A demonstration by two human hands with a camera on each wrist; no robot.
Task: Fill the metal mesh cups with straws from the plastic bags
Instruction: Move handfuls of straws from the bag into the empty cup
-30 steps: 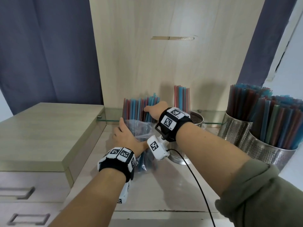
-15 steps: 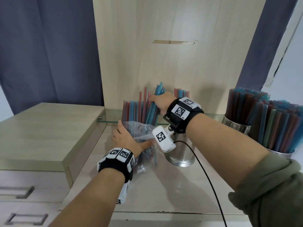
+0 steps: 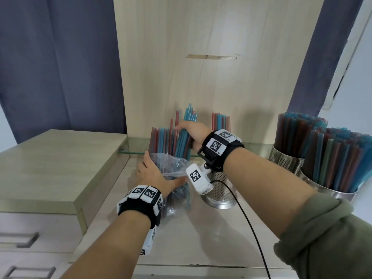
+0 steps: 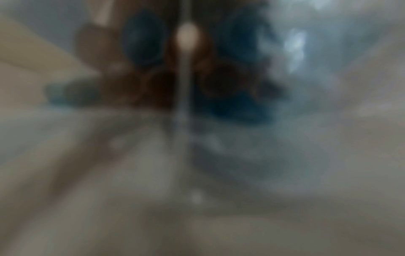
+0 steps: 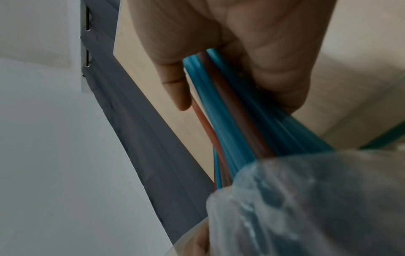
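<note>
A clear plastic bag (image 3: 171,164) of blue and red straws (image 3: 161,139) stands upright on the counter. My left hand (image 3: 153,174) grips the bag around its middle. My right hand (image 3: 191,131) grips a bundle of straws (image 3: 184,137) and holds it partly raised out of the bag; the right wrist view shows the bundle of straws (image 5: 230,121) pinched between fingers and palm above the bag's mouth (image 5: 306,199). A metal mesh cup (image 3: 221,188) stands just right of the bag, with a few straws (image 3: 220,121) rising behind my wrist. The left wrist view is a blur.
Two mesh cups (image 3: 285,162) (image 3: 330,190) packed with straws stand at the right. A raised wooden cabinet top (image 3: 50,166) with drawers lies to the left. A wooden panel (image 3: 201,77) backs the counter, with a glass shelf edge (image 3: 138,152) at its foot.
My right hand has lifted the gripped bundle of straws higher out of the bag. The left hand has stayed on the bag.
</note>
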